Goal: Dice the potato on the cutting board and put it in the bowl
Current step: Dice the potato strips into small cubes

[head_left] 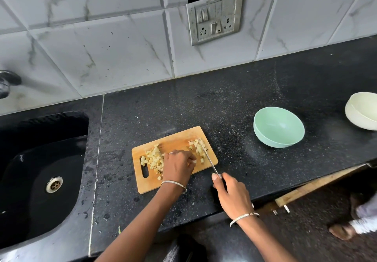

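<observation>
A wooden cutting board [179,138] lies on the black counter. Diced potato sits on it in two piles: a larger pile [153,158] on the left and a smaller pile [197,148] on the right. My left hand [177,165] rests on the board between the piles, fingers curled down on a few pieces. My right hand [231,192] grips the handle of a knife [207,156], whose blade points up the board along the right pile. The mint-green bowl [278,126] stands empty to the right of the board.
A cream bowl [362,110] sits at the far right edge. A black sink [40,172] with a metal drain lies to the left, a tap [7,82] above it. The counter's front edge runs just below my wrists. A switch plate is on the tiled wall.
</observation>
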The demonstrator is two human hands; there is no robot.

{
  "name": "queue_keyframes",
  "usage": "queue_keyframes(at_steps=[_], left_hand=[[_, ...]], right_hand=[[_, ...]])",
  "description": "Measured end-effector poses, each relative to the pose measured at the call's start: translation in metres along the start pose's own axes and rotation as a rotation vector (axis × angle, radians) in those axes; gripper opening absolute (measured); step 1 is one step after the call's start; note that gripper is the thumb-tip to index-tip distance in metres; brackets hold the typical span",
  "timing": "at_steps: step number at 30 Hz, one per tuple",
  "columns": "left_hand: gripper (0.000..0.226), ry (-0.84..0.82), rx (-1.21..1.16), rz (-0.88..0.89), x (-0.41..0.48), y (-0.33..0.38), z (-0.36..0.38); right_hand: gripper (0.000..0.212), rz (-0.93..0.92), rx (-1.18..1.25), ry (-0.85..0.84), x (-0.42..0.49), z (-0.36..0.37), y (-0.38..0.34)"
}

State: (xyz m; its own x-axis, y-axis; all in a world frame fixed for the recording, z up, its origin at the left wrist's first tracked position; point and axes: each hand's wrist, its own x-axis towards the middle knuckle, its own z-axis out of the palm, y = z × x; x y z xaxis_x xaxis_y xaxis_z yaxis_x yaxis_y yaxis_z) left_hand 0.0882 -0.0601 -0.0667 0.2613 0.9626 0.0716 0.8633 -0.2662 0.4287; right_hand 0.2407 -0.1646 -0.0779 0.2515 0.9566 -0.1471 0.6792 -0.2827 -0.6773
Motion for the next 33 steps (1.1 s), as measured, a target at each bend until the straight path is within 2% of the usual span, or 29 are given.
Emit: queue_keyframes(at_steps=[14,22,33], left_hand=[[0.015,0.026,-0.131,-0.203,-0.013,0.005,0.003],[0.008,-0.006,-0.071,-0.239,-0.011,0.014,0.001],[0.009,0.016,-0.150,-0.270,-0.011,0.012,0.006]], right_hand=[[0.047,0.040,-0.063,-0.099,-0.032,0.007,0.001],[0.040,0.041,-0.137,-0.140,-0.030,-0.008,-0.007],[0.040,0.057,-0.127,-0.205,-0.024,-0.014,-0.003]])
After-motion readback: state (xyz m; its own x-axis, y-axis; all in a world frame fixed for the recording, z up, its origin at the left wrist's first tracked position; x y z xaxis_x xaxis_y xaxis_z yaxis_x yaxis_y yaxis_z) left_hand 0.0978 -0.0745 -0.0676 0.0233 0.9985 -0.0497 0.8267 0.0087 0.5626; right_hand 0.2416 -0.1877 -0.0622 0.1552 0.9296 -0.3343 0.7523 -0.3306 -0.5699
